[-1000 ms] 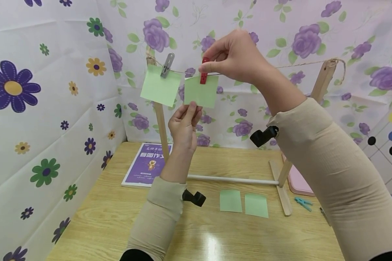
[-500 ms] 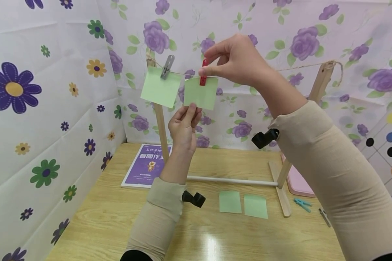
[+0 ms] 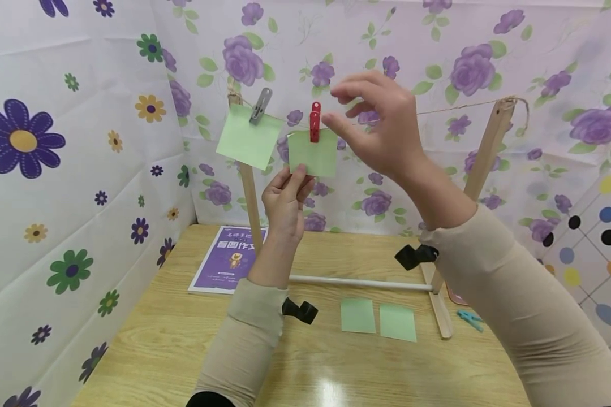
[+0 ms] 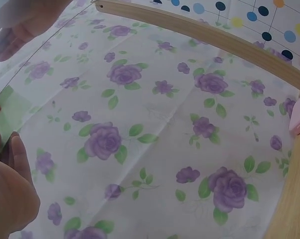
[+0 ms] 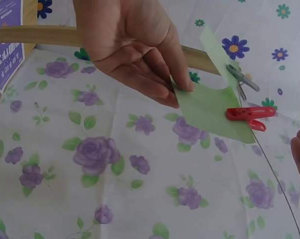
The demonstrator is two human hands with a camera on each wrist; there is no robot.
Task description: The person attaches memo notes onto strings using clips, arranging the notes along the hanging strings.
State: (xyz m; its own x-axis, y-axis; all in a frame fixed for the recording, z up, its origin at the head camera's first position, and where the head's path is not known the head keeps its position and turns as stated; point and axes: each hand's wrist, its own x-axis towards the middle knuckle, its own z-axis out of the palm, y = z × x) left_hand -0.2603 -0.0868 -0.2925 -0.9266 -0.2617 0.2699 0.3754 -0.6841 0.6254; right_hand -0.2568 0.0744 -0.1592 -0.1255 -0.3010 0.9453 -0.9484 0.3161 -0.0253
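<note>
A red clothespin (image 3: 314,122) clips a green paper square (image 3: 313,154) to the twine (image 3: 433,112). With thumb and fingers my left hand (image 3: 287,203) pinches the lower edge of that square, as the right wrist view also shows. Just right of the clothespin, my right hand (image 3: 382,121) is apart from it, thumb and fingers spread with nothing between them. To the left, a grey clothespin (image 3: 261,105) holds another green square (image 3: 249,137) on the twine; that square hangs tilted.
Two wooden posts (image 3: 489,147) carry the twine, joined low by a white rod (image 3: 361,281). Two green squares (image 3: 358,315) lie on the wooden table (image 3: 305,362). A blue clothespin (image 3: 470,319) lies right of them, a purple book (image 3: 224,260) at the back left.
My right hand has let go of the red clothespin and moved right, its fingers spreading. The clothespin stays clipped, sitting slightly lower with the paper. My left hand keeps its pinch.
</note>
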